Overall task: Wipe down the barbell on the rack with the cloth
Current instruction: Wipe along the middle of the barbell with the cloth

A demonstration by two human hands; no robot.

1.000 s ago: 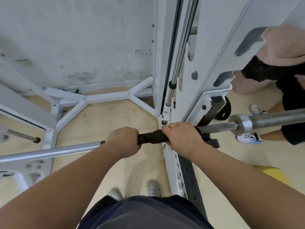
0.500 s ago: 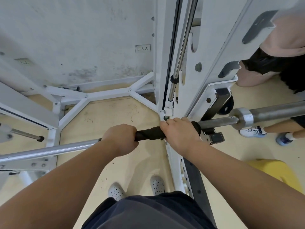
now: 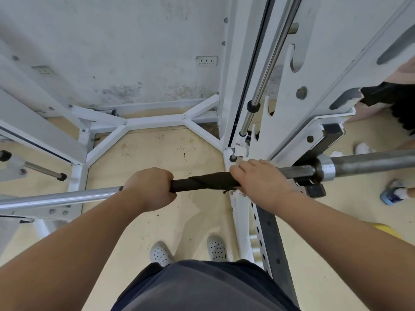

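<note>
**A:** Head view: where's the cloth [image 3: 202, 181]?

**B:** It's wrapped round the barbell [image 3: 67, 197], just left of the rack upright [image 3: 241, 221]. The left hand [image 3: 149, 188] and right hand [image 3: 262, 181] each clamp one end.

**A:** Progress?

**B:** Partway, I'd judge. The shaft farther left of the upright and the sleeve [image 3: 370, 162] to its right remain.

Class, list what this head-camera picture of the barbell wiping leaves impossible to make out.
Head view:
- Long steel barbell: both ends cut off by the frame edges.
- Dark cloth wrapped round it: ends hidden under the left hand and right hand.
- Bystander: mostly cut off by the right edge and white rack upright.
</note>
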